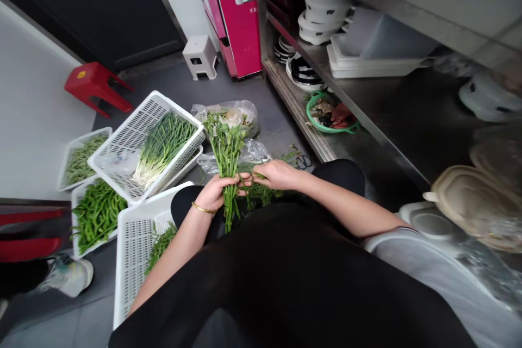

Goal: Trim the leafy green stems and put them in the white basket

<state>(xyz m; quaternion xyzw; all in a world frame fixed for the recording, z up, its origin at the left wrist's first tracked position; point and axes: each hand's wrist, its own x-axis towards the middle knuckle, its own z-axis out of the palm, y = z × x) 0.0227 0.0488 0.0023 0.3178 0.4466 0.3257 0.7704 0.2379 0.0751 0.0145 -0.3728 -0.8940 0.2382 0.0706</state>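
A bunch of leafy green stems point(227, 152) stands nearly upright in my left hand point(216, 191), whose thumb and fingers close round it. A thin gold bracelet circles that wrist. Just to the right, my right hand point(277, 175) is closed in a pinch on a bit of green stem point(259, 175), close to my left fingertips. Loose greens point(261, 193) lie below the two hands, over my lap. Beyond the bunch rests a clear plastic bag point(248, 114) with plant scraps in it.
White baskets stand at left: one with scallions point(167, 141), one with green peppers point(98, 215), one with long beans point(85, 157), and a near basket point(126, 261) with greens. A metal shelf point(379, 141) with dishes runs along the right. Another person's shoe point(69, 274) shows at lower left.
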